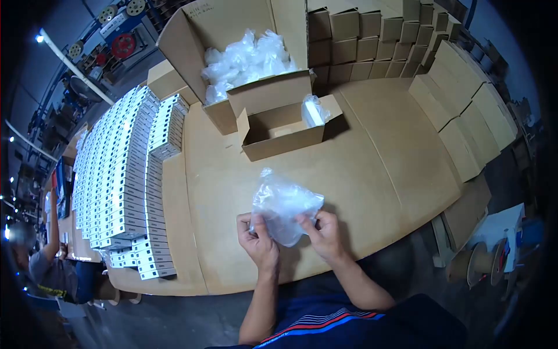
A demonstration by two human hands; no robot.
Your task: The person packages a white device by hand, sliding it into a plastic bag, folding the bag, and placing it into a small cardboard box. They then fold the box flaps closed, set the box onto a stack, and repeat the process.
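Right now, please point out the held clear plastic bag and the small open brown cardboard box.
Held clear plastic bag (283, 202): head view, middle.
Small open brown cardboard box (283, 143): head view, front wall.

The left hand (261, 247) and the right hand (326, 237) are pinching a clear plastic bag (285, 203) between them over a cardboard-topped table (360, 200). Beyond it, a small open carton (285, 144) is holding a bagged white item (314, 111) at its right end, and a larger carton (181, 52) behind is holding heaped plastic bags (250, 61). Stacked white boxes (125, 168) are lining the left side, brown boxes (372, 43) are standing at the far right, and another person (55, 276) is showing at the left edge.
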